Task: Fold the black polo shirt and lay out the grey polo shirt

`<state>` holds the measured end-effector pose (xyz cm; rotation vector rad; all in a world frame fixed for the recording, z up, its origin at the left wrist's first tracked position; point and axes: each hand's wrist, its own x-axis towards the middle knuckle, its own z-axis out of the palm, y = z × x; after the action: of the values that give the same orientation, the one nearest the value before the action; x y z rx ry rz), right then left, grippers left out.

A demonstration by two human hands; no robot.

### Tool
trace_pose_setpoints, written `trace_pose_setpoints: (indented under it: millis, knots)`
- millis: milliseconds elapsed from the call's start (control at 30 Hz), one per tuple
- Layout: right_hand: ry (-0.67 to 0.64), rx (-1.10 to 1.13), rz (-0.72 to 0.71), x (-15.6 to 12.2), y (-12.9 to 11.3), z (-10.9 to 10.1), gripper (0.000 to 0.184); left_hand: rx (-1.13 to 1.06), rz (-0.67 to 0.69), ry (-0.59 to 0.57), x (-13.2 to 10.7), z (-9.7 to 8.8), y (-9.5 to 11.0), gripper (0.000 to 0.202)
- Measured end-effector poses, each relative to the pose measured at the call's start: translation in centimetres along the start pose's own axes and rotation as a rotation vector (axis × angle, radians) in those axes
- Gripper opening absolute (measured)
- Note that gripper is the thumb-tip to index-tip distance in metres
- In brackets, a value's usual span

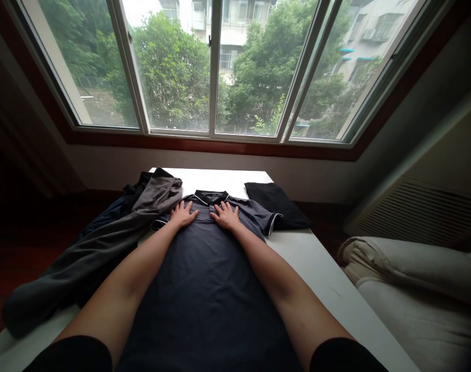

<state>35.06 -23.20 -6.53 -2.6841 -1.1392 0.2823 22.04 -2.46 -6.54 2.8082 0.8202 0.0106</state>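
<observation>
A dark grey polo shirt (212,268) lies spread out front side up, its black collar toward the window and its hem toward me. My left hand (184,214) rests flat on the shirt's upper chest, left of the button placket, with fingers spread. On the other side of the placket, my right hand (225,215) also presses flat with its fingers apart. Both sleeves reach out sideways, showing black and white trim. Neither hand grips the cloth.
The shirt lies on a white table (313,268). A heap of grey and dark clothes (115,248) covers the table's left side. A folded black garment (278,204) lies at the back right. Beyond the right edge stands a pale cushioned seat (421,299). A window (212,72) is ahead.
</observation>
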Motion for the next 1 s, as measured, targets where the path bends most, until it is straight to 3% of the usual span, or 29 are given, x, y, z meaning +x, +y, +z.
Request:
trace_pose_setpoints:
  millis: [200, 333, 433, 533, 667, 767, 900, 1000]
  knots:
    - [0.026, 0.035, -0.025, 0.8, 0.4, -0.7, 0.068, -0.007, 0.02, 0.044, -0.2, -1.0, 0.4, 0.073]
    - [0.208, 0.071, -0.034, -1.1, 3.3, -2.9, 0.051, 0.004, 0.129, 0.132, -3.0, -0.8, 1.9, 0.058]
    - [0.405, 0.017, 0.158, -3.4, 7.5, -5.1, 0.043, -0.033, 0.366, 0.161, -7.5, 0.0, 4.8, 0.052]
    - [0.557, -0.048, 0.403, -5.9, 12.0, -6.7, 0.041, -0.105, 0.711, 0.061, -14.3, 0.9, 8.8, 0.055]
    - [0.488, -0.062, 0.62, -8.2, 15.8, -7.1, 0.054, -0.155, 1.148, -0.136, -24.1, 1.0, 12.9, 0.068]
    - [0.366, -0.061, 0.672, -8.9, 16.8, -7.1, 0.069, -0.177, 1.269, -0.234, -29.1, 0.1, 13.9, 0.072]
    - [0.218, -0.008, 0.609, -9.2, 17.3, -7.8, 0.044, -0.181, 1.249, -0.284, -32.5, -0.7, 14.1, 0.071]
    - [0.215, 0.048, 0.577, -9.4, 16.9, -8.3, 0.036, -0.143, 1.29, -0.242, -34.6, -0.1, 14.8, 0.071]
